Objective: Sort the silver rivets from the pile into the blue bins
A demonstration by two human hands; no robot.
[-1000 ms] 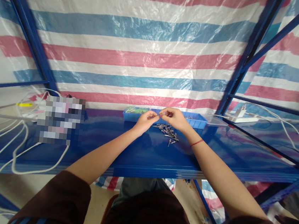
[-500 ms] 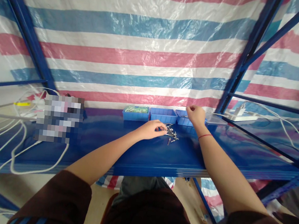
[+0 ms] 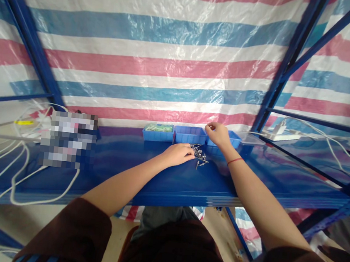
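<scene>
A loose pile of thin metal blind rivets (image 3: 200, 153) lies on the blue bench. At its left edge my left hand (image 3: 178, 154) rests low, fingers curled and touching the pile; what they pinch is hidden. My right hand (image 3: 217, 134) is raised over the gap between the middle blue bin (image 3: 189, 138) and the right blue bin (image 3: 232, 140), thumb and fingertips pinched together. Anything between those fingertips is too small to make out. The left blue bin (image 3: 158, 135) holds small pale-green pieces.
A clear plastic lid or tray (image 3: 252, 139) lies right of the bins. White cables (image 3: 16, 181) run over the bench's left side beside a blurred-out object (image 3: 69, 138). A white power strip (image 3: 282, 135) sits at the right, behind blue rack bars. Striped sheeting (image 3: 157, 62) hangs behind.
My right hand has moved left from the right bin toward the middle bin; the thin piece seen at its fingertips no longer shows. My left hand's fingers have closed down at the pile.
</scene>
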